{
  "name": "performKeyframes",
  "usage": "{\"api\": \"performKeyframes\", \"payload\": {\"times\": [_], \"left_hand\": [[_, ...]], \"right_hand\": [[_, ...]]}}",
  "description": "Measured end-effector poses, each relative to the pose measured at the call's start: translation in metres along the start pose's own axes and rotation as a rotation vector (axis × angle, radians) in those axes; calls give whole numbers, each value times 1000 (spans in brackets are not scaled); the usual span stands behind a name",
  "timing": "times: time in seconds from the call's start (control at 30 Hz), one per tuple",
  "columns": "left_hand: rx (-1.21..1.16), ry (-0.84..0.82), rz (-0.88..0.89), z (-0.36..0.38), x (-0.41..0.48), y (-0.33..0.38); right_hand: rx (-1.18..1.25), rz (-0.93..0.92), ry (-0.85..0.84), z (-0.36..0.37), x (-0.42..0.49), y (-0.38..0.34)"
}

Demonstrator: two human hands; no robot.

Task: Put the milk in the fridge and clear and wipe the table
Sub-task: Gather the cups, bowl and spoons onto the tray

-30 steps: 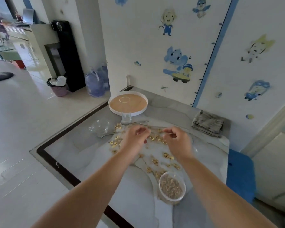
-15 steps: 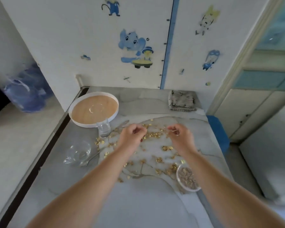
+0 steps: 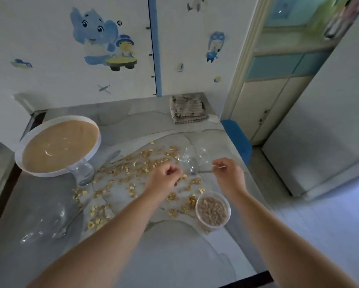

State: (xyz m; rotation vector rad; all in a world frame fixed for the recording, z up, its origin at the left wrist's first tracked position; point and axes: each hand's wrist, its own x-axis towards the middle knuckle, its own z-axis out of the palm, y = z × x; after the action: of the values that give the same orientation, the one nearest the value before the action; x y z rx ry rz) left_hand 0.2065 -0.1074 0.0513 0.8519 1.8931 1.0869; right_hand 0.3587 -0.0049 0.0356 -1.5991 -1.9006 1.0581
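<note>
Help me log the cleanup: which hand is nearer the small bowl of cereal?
Right. The right hand hovers just beyond the small bowl, its forearm passing beside the rim; the left hand is farther off to the bowl's left.

I've got a grey marble table (image 3: 133, 258) strewn with cereal flakes (image 3: 130, 170); on it a full cereal bowl (image 3: 213, 212), folded cloth (image 3: 188, 110), footed white tray (image 3: 59, 146) and an empty glass bowl (image 3: 42, 223).

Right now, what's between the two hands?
Head view: cereal bits on the table and a spoon, its handle pinched by the right hand; left hand beside them.
</note>
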Motion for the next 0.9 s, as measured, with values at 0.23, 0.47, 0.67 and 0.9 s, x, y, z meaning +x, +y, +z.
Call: {"api": "performKeyframes", "payload": {"times": [0.23,0.47,0.67,0.9], "left_hand": [[76,-147,-101,50,23,-31],[227,-285,-195,82,17,-62],[270,-314,-219,89,14,-75],[271,-289,-203,74,13,-68]], "right_hand": [[-141,159,9,-9,-6,43],[-75,407,-14,17,-36,85],[133,585,41,37,-48,95],[261,583,92,40,-47,80]]}}
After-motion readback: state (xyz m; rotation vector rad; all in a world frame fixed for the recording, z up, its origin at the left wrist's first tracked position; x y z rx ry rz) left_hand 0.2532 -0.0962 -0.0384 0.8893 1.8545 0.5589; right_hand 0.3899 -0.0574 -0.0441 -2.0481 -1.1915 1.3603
